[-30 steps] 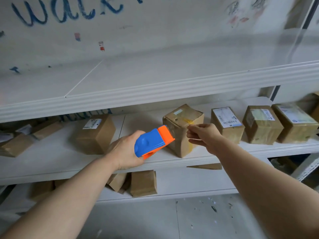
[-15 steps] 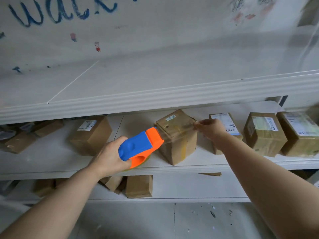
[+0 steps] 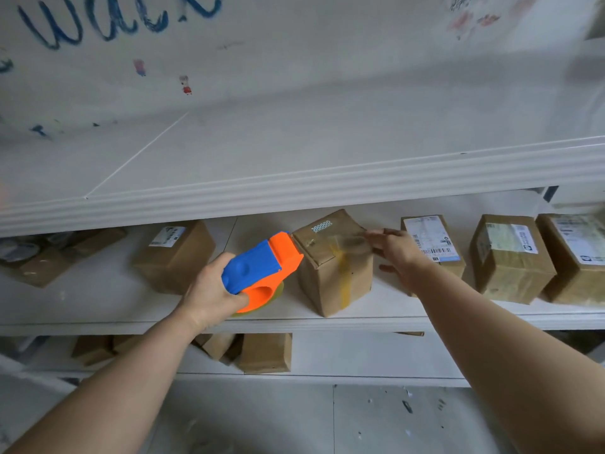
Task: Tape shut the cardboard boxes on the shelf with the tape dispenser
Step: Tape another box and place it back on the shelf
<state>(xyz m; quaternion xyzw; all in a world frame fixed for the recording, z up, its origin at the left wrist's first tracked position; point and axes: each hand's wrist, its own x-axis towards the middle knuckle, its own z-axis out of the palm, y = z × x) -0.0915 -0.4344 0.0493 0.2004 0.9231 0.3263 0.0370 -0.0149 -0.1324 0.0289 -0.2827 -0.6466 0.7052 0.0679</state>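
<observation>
Matt brown cardboard box [image 3: 334, 267]; smooth plastic tape dispenser [image 3: 262, 267]

Blue-and-orange tape dispenser [image 3: 263, 268], orange nose touching top left edge of tilted brown cardboard box [image 3: 334, 263]; clear tape across box top, yellowish strip down front. More labelled boxes [image 3: 510, 257] right of it.

Soft daylight, motion blur, wide-angle bowing

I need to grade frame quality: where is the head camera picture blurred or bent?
Head view: the tape dispenser and middle box are fairly sharp; the right hand is smeared by motion at its fingertips; the far-right box is soft; the upper shelf edge bows from the wide lens.
</observation>
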